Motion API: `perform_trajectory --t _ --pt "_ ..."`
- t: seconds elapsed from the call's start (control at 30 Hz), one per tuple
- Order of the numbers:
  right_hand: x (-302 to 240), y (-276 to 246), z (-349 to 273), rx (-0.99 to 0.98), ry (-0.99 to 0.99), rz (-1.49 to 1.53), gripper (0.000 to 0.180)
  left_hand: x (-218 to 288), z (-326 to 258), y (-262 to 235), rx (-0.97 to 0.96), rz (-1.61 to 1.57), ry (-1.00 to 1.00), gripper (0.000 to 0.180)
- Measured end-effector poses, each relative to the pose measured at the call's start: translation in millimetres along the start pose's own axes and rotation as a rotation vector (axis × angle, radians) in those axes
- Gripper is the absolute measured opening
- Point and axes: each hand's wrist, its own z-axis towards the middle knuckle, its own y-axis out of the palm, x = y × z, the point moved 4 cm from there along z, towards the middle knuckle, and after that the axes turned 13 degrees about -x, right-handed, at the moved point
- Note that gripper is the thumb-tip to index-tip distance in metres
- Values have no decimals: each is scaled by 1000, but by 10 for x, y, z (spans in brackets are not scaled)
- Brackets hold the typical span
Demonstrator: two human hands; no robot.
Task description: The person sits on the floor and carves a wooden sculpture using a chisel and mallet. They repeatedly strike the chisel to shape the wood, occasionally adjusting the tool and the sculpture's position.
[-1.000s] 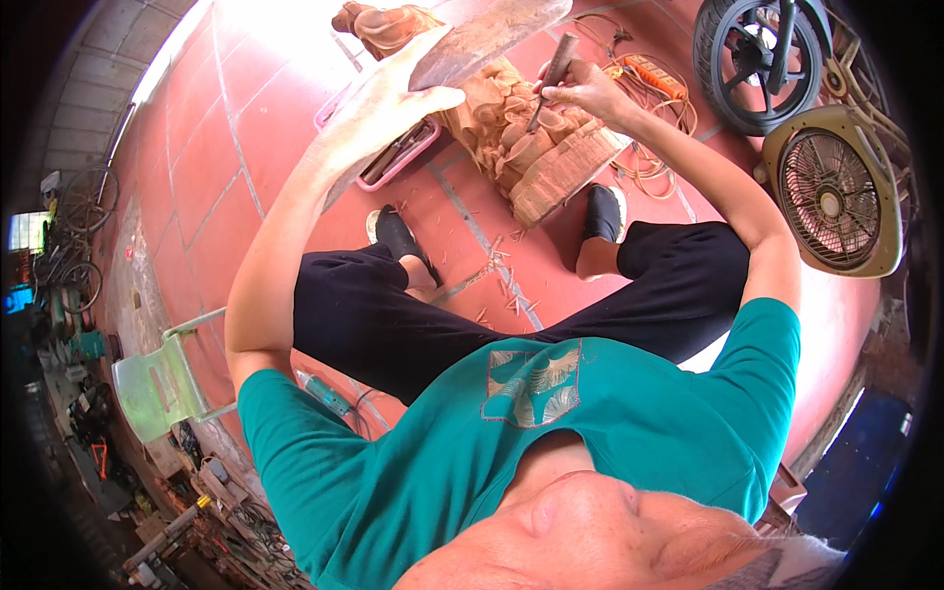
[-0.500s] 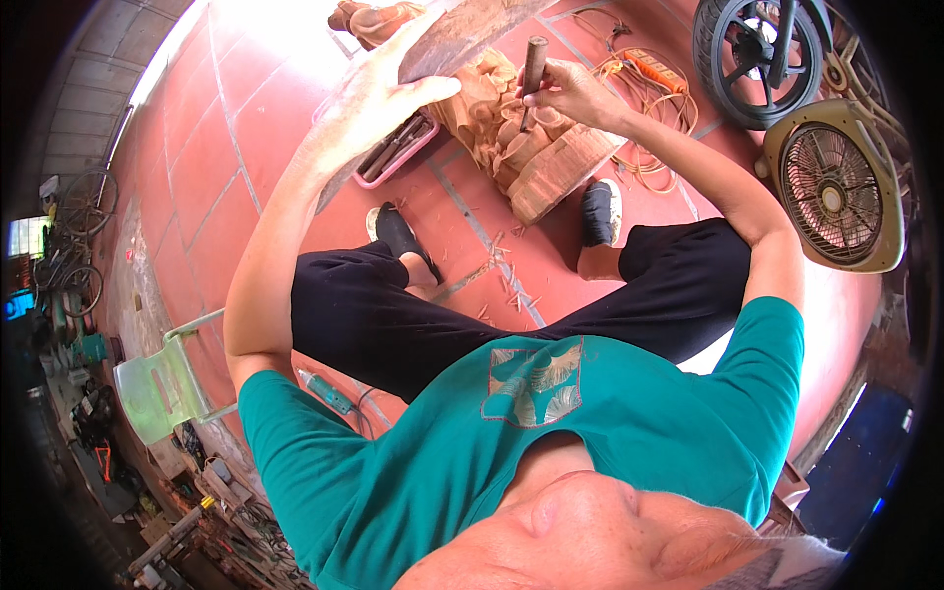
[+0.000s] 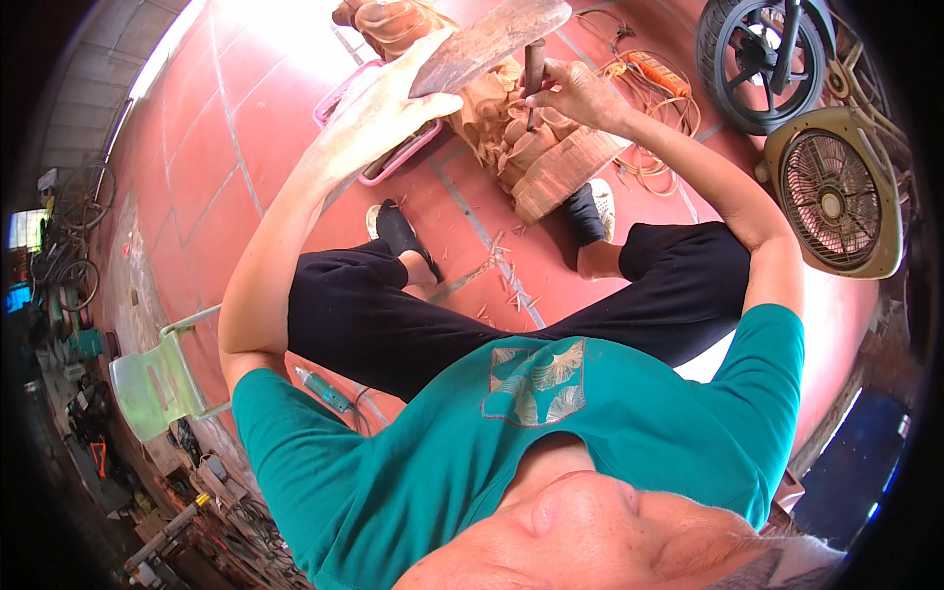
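Note:
My left hand (image 3: 379,108) is closed around a flat wooden mallet (image 3: 492,44), whose far end lies close to the top of a chisel. Whether the mallet touches that chisel I cannot tell. In the fingers of my right hand (image 3: 582,95) the chisel (image 3: 534,67) stands nearly upright, its tip down at a carved wooden figure (image 3: 560,162). The brown figure lies on the floor between my feet, with deep folds and a thick base at its near end. Part of it is hidden behind the mallet and my hands.
Under my left forearm is a pink basket (image 3: 368,180) of tools. Wood shavings (image 3: 511,285) litter the red tiles. An orange power strip (image 3: 657,74) with coiled cord, a wheel (image 3: 759,64) and a fan (image 3: 831,197) stand right. A green chair (image 3: 157,388) and a power tool (image 3: 323,390) are left.
The mallet has come down and toward me, nearer the chisel's top. My right hand and the chisel have barely moved. My right foot has shifted slightly beside the figure's base.

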Motion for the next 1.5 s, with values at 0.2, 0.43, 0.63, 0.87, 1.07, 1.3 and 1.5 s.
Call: perform_trajectory --t 0.2,0.43,0.63,0.87,1.07,1.3,1.5 --pt "2 -10 58 -86 85 -50 22 233 -37 -47 107 -187 28 75" --pt "-7 10 27 -24 -29 -32 24 33 3 64 -67 3 -56 74" --pt "296 -109 17 75 215 375 28 -161 -11 -8 89 59 103 79" --pt "176 4 -20 66 -9 129 27 -107 -9 -40 44 44 9 74" --pt "-110 43 1 -43 24 -14 24 87 -98 -73 116 -41 118 70" --pt "-145 98 11 -45 5 14 24 265 -158 -112 165 -83 182 68" --pt "-146 173 49 -57 -99 -123 25 40 -121 111 235 150 255 76"
